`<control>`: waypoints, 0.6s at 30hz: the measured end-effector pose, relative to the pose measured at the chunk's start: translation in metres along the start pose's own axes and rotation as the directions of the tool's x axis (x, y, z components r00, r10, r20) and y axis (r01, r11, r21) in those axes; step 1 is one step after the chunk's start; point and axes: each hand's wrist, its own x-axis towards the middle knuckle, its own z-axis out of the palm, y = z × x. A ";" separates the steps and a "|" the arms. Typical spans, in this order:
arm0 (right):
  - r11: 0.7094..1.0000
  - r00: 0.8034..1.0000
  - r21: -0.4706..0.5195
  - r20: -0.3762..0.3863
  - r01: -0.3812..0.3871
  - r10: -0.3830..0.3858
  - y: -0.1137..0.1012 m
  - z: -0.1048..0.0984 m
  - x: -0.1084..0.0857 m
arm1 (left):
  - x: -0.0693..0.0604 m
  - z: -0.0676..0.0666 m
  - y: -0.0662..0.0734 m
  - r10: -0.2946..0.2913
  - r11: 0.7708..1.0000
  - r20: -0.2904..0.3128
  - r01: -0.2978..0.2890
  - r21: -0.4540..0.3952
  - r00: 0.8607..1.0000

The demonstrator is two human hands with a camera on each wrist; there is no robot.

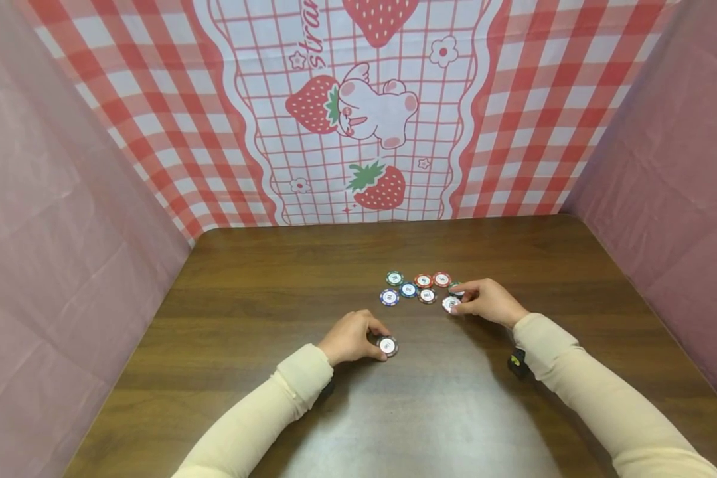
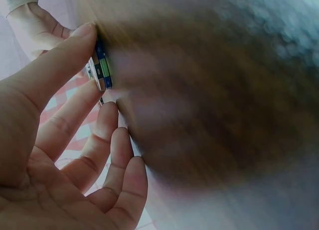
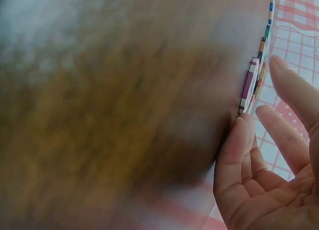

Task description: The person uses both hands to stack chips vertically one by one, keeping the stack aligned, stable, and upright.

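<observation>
My left hand (image 1: 352, 337) pinches a small stack of poker chips (image 1: 388, 345) by its rims between thumb and forefinger. The top chip is dark-edged with a white centre. Edge-on in the left wrist view, the stack (image 2: 104, 65) has a blue-and-green chip against the table side. My right hand (image 1: 486, 302) is spread over a white chip (image 1: 450, 303) and a green chip (image 1: 454, 290), its forefinger partly covering the green one. In the right wrist view, thumb and forefinger stand apart beside a white-and-purple chip (image 3: 248, 85).
Left of the right hand, several chips lie flat in two rough rows: a green chip (image 1: 394, 278), red chips (image 1: 442, 279), a blue chip (image 1: 408, 289), a purple-blue chip (image 1: 389, 297) and a brown chip (image 1: 427, 296). The wooden table (image 1: 263, 272) meets a checked cloth (image 1: 532, 133) behind.
</observation>
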 end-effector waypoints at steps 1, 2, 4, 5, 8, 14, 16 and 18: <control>1.000 1.000 -0.002 0.000 -0.002 0.002 0.000 0.000 0.000 | 0.000 0.000 0.000 -0.002 1.000 0.000 0.002 0.000 1.000; 1.000 1.000 -0.008 0.001 0.001 -0.001 0.000 0.000 0.001 | 0.000 0.000 0.000 -0.003 1.000 0.000 0.003 -0.001 1.000; 1.000 1.000 -0.018 -0.001 0.006 -0.006 0.001 0.000 0.001 | 0.000 0.000 0.000 -0.005 1.000 0.000 0.005 -0.002 1.000; 1.000 1.000 -0.023 -0.001 0.008 -0.008 0.001 0.000 0.001 | 0.000 0.000 0.000 -0.006 1.000 0.001 0.006 -0.003 1.000; 0.999 1.000 -0.038 0.003 0.022 -0.021 0.001 0.000 0.002 | 0.000 0.000 0.000 -0.008 1.000 0.001 0.008 -0.007 1.000; 0.998 1.000 -0.059 0.014 0.022 -0.021 0.000 -0.001 0.002 | 0.001 -0.001 0.000 -0.013 1.000 0.003 0.013 -0.005 1.000; 0.998 0.999 -0.056 0.022 0.025 -0.024 0.000 0.000 0.002 | 0.000 -0.001 0.000 -0.019 1.000 0.008 0.019 -0.012 1.000; 0.998 0.999 -0.054 0.030 0.024 -0.023 0.001 0.000 0.003 | 0.000 -0.002 0.000 -0.025 0.999 0.013 0.025 -0.022 1.000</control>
